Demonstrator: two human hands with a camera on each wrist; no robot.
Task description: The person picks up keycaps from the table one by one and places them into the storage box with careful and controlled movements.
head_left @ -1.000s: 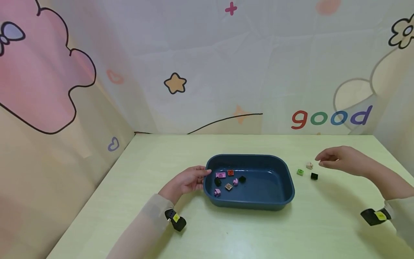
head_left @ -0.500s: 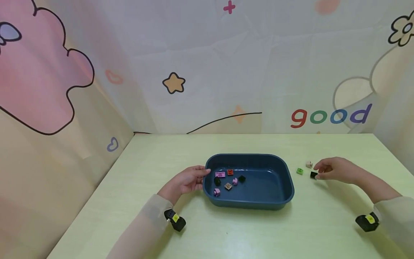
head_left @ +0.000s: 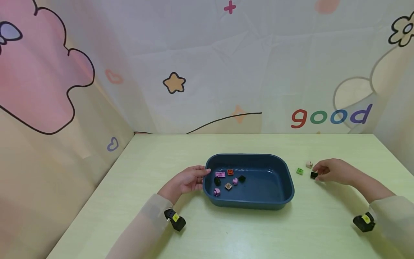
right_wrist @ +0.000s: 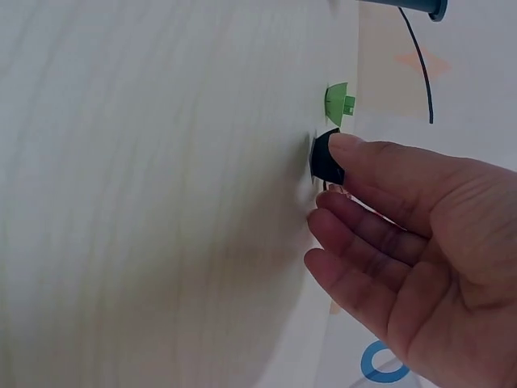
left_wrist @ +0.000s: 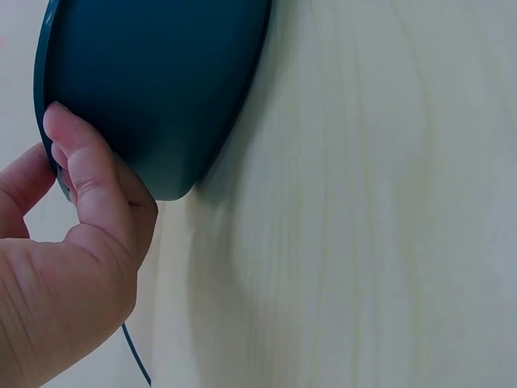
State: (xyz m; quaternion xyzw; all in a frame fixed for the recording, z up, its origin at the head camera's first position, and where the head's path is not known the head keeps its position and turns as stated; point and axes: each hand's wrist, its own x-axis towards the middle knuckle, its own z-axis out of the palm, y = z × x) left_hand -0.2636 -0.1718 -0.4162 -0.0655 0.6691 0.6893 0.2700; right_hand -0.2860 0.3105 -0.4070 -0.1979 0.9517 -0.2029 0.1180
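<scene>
My left hand (head_left: 189, 180) grips the left end of a dark blue tray (head_left: 249, 204), thumb over its rim and fingers against the outer wall. The left wrist view shows this hold on the tray (left_wrist: 153, 73) up close. At the right of the table, my right hand (head_left: 337, 172) pinches a small black block (head_left: 313, 175) that stands on the tabletop. In the right wrist view the thumb lies against the black block (right_wrist: 325, 158), and the index fingertip is mostly hidden. Close by lie a green block (head_left: 300, 171) and a cream block (head_left: 309, 164).
Inside the tray's left half are several small pieces, among them a pink tile (head_left: 220, 174), a red-orange block (head_left: 230, 172), a tan square (head_left: 228, 186) and black ones. A printed curtain (head_left: 200, 54) hangs behind the light table (head_left: 161, 154).
My right hand has come down and left from above the loose blocks to the black block, its fingers closing on it. The left hand stays on the tray.
</scene>
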